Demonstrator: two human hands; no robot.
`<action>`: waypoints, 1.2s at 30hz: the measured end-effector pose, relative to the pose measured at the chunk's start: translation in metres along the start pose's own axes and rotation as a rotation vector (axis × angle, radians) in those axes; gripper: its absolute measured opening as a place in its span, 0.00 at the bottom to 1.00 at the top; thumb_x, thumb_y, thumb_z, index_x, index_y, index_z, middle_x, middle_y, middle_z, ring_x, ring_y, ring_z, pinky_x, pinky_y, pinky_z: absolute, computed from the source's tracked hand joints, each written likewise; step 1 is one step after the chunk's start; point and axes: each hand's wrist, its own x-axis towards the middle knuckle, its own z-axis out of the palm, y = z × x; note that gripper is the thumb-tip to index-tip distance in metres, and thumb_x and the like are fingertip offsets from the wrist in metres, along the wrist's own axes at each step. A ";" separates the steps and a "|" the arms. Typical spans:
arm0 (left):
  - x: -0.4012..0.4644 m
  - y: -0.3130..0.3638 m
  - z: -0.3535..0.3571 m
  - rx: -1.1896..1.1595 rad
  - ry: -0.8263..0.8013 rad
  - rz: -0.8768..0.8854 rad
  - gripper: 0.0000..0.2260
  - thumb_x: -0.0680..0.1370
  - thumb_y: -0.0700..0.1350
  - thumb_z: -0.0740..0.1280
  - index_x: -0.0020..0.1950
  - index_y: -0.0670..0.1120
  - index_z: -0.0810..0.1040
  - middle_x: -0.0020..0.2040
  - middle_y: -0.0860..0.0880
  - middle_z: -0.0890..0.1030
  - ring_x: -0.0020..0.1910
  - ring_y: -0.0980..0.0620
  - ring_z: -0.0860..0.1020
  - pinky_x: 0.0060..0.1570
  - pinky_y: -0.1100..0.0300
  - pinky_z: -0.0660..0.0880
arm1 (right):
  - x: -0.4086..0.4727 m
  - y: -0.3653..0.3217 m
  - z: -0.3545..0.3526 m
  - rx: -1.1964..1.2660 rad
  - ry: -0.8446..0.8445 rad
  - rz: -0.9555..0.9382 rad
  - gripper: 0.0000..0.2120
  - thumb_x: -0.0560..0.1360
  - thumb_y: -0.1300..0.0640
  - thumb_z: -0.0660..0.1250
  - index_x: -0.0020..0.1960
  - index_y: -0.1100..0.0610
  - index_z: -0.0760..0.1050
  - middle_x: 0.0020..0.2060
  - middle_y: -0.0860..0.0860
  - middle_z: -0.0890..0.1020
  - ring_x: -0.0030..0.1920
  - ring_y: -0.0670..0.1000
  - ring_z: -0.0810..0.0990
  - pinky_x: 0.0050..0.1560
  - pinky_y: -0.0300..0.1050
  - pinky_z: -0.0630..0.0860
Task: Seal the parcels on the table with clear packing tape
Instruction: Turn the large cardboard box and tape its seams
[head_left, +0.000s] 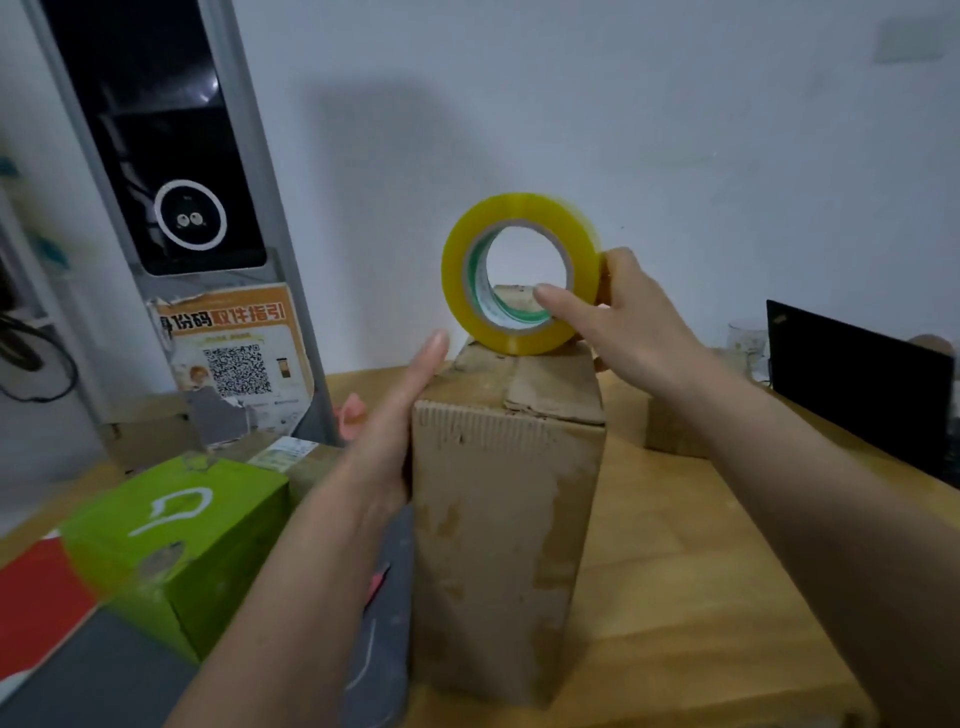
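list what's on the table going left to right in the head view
red item → green box → left hand → tall cardboard box → right hand holding the tape roll → black laptop

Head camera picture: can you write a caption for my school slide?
Right hand holds a tape roll upright on a tall cardboard box while the left hand steadies its side.

On my feed the one readable text is on the torn orange poster (236, 353) stuck to the grey kiosk (171, 208) at left: large characters "身份码取件指引", the first partly torn, above a QR code (237, 370). The green box (176, 525) bears a white outline mark, no letters. Print inside the tape roll (519, 273) core is too blurred to read.
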 end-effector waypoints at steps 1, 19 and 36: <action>0.001 0.010 0.000 0.016 -0.080 0.033 0.15 0.71 0.57 0.71 0.51 0.48 0.82 0.42 0.49 0.85 0.40 0.51 0.84 0.41 0.56 0.79 | 0.002 -0.005 0.002 -0.034 0.001 0.001 0.25 0.73 0.35 0.65 0.58 0.53 0.66 0.46 0.49 0.77 0.46 0.52 0.80 0.50 0.59 0.79; 0.038 0.017 -0.027 -0.196 -0.008 -0.142 0.38 0.56 0.44 0.83 0.63 0.67 0.79 0.75 0.40 0.66 0.68 0.43 0.74 0.64 0.43 0.74 | 0.039 -0.010 0.027 0.370 0.226 0.033 0.05 0.75 0.62 0.63 0.51 0.59 0.72 0.41 0.53 0.76 0.39 0.47 0.75 0.30 0.32 0.72; 0.029 0.030 -0.016 -0.079 -0.052 -0.193 0.26 0.66 0.36 0.69 0.63 0.51 0.82 0.59 0.43 0.82 0.50 0.44 0.83 0.44 0.55 0.81 | 0.010 0.022 -0.039 0.088 0.256 -0.154 0.12 0.72 0.63 0.68 0.53 0.52 0.73 0.39 0.44 0.75 0.37 0.42 0.74 0.38 0.39 0.71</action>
